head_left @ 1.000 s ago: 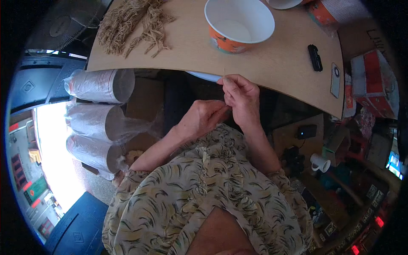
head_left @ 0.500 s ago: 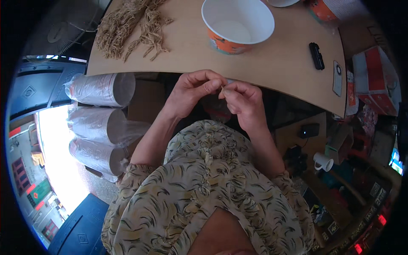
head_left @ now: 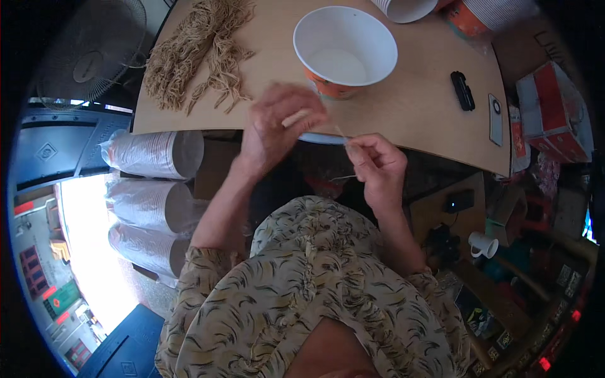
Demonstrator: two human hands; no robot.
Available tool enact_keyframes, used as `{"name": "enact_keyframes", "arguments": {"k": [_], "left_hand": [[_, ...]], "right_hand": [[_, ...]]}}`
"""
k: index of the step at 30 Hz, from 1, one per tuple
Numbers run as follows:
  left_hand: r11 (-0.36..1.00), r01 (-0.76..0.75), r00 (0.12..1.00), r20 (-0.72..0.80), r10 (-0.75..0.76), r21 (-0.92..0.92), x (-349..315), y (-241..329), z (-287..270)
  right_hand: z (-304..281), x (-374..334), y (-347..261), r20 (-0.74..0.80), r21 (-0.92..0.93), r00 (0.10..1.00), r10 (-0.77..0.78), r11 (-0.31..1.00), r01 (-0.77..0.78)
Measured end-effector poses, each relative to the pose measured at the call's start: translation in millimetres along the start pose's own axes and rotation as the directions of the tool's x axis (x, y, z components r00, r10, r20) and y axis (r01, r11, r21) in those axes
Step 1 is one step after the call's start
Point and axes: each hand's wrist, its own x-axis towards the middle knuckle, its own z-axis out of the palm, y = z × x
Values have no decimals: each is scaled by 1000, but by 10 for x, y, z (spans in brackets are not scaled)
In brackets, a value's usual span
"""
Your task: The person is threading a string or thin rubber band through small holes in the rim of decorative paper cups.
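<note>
Between my hands runs a thin tan strand (head_left: 340, 131), drawn out nearly straight. My left hand (head_left: 277, 120) is raised over the table's front edge, its fingers curled closed at the strand's upper end and partly smeared by motion. Lower and to the right, my right hand (head_left: 378, 165) pinches the same strand between thumb and fingers, and a loose pale end pokes out on its left side. A large paper bucket (head_left: 346, 38), white inside and orange outside, stands just beyond my hands. At the far left of the table lies a pile of tangled tan strands (head_left: 183, 63).
Stacks of plastic-wrapped white cups (head_left: 148, 205) lie left of the table (head_left: 428, 107). More paper buckets (head_left: 469, 19) sit at the back right. On the table's right are a black object (head_left: 462, 91) and a flat grey item (head_left: 496, 120). A white mug (head_left: 483, 245) stands lower right.
My hands have moved apart, the left up and leftward, the right slightly right and down. The strand now shows stretched between them. The whole view has shifted a little.
</note>
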Motion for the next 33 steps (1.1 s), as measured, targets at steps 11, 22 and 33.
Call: {"name": "enact_keyframes", "arguments": {"k": [11,22,33], "left_hand": [[996,85,989,120,-85,3,650,114,-72],[989,135,985,113,-127,-67,627,238,-36],[986,133,984,131,-120,-97,566,333,17]], "right_hand": [[85,322,-177,-180,-494,677,-714,661,565],[203,434,-146,-162,-412,768,-619,750,518],[179,416,-115,-182,-396,808,-561,794,462]]}}
